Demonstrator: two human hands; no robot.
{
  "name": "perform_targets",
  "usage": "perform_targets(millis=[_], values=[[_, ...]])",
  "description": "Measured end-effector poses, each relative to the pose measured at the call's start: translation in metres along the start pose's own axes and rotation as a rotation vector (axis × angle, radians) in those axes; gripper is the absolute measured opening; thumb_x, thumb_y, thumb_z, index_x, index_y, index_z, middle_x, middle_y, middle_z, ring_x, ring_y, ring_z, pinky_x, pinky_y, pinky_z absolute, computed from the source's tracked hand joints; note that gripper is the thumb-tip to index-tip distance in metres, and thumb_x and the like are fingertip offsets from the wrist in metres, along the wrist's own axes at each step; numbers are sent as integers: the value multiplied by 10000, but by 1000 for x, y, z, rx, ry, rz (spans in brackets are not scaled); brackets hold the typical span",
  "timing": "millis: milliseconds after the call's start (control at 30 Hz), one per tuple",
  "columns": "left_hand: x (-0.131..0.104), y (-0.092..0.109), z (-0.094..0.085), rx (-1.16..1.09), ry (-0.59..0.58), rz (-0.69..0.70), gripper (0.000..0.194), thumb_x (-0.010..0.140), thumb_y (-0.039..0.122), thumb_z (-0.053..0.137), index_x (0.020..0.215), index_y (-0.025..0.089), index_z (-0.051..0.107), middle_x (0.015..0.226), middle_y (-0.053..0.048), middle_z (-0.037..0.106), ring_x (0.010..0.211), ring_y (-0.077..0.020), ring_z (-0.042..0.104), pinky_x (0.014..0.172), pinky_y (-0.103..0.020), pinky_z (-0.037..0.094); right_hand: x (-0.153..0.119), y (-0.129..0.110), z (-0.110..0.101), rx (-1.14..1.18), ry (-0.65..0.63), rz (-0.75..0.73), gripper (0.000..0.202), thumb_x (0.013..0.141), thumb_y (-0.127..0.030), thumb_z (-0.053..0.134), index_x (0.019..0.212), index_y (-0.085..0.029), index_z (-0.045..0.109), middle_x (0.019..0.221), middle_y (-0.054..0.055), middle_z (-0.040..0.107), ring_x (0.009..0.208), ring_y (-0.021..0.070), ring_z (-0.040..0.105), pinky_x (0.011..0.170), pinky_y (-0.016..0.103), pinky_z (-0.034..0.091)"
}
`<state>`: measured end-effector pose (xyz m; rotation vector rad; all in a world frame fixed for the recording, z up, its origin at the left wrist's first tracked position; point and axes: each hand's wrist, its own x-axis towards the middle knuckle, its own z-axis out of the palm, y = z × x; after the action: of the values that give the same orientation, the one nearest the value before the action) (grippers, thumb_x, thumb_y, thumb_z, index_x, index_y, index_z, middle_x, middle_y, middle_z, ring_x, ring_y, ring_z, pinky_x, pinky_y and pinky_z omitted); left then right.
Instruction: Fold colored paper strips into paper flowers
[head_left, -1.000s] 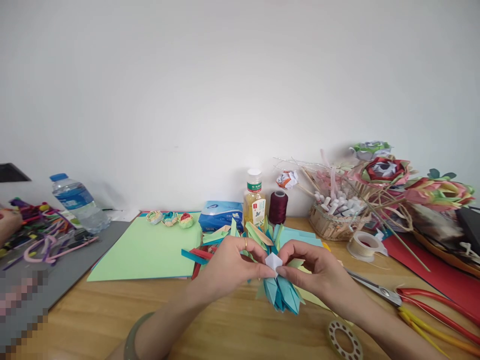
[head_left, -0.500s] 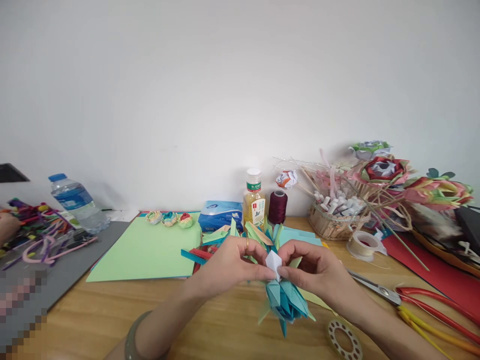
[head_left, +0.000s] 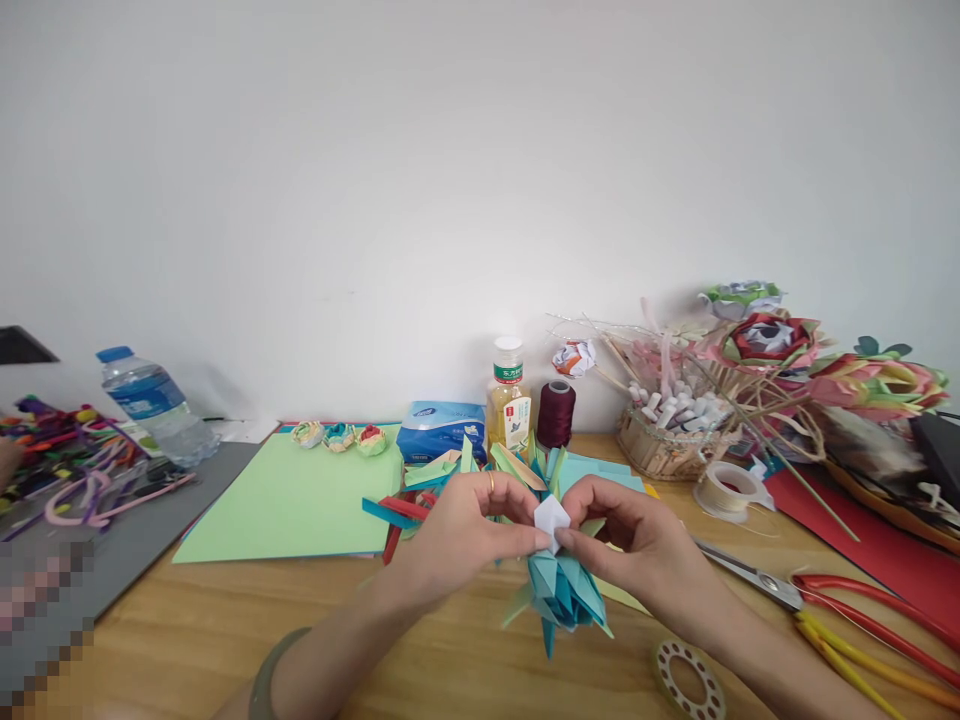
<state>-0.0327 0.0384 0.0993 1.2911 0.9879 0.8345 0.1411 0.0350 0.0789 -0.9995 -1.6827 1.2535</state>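
Between my two hands, a small white folded paper piece (head_left: 553,520) is pinched at its sides by thumbs and fingertips. My left hand (head_left: 480,525) grips its left edge, and my right hand (head_left: 626,530) its right edge. Just below the white piece hangs a blue folded-paper flower (head_left: 566,590) with pointed petals and some pale green tips; it seems joined to the white piece, though the fingers partly cover where they meet. Behind my hands lie more folded paper strips (head_left: 442,470) in green, blue and red.
Scissors (head_left: 765,580) with red and yellow handles lie at right, near a tape roll (head_left: 690,680). Green paper sheets (head_left: 300,510) carry small paper flowers. A tissue pack (head_left: 441,430), a juice bottle (head_left: 508,400), a thread spool (head_left: 556,412) and a basket (head_left: 675,450) stand behind.
The blue flower has swung slightly left and up beneath the white piece. Both hands keep their pinch, nearly in place. At the far left, another person's hand has drawn back toward the edge.
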Motion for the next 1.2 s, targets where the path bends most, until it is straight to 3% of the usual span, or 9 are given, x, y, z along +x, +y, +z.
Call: perform_targets(millis=[200,533,700,900,1033,1100,1200], values=[[-2,0,3,-20,42,2,234,555,247,762,643,131,578,666,-8,603,617,-98,514,591,-233,408,-2,-6,2,-69,46,-21,165,731,-306,634,667,-188,537,624,-20,550,564,104,503,508,211,426],[-4,-7,6,112,128,91,89,620,192,672,619,141,599,627,2,594,600,-102,516,561,-221,409,-5,-8,7,-237,102,-146,121,783,-211,540,665,-196,515,613,-17,592,560,110,559,522,209,467],[-6,-8,10,210,211,165,31,638,144,608,610,152,600,645,11,573,583,-95,528,532,-206,415,-11,-4,6,-504,140,-354,95,810,-156,525,726,-198,539,625,-27,611,558,99,574,530,197,447],[-9,-9,14,406,296,288,117,628,68,542,556,157,568,606,16,561,554,-88,515,491,-187,392,-11,-2,3,-769,178,-591,90,847,-142,492,811,-204,547,637,-11,644,531,106,587,494,208,431],[-10,-12,15,460,323,396,152,613,26,506,565,160,559,591,25,529,553,-84,514,502,-182,400,-9,-1,-1,-887,137,-768,161,864,-92,442,853,-206,556,713,21,695,651,139,658,579,232,487],[-10,-12,13,414,302,390,141,620,35,516,619,165,568,636,23,537,567,-86,522,517,-187,416,-8,0,-4,-923,126,-849,182,861,-72,437,916,-200,553,765,30,716,727,159,679,635,257,516],[-9,-10,7,196,190,293,217,697,126,541,893,200,598,781,1,602,627,-106,561,546,-211,442,-7,1,-9,-964,153,-939,197,862,-61,440,964,-194,544,804,41,731,802,176,690,684,277,542]])
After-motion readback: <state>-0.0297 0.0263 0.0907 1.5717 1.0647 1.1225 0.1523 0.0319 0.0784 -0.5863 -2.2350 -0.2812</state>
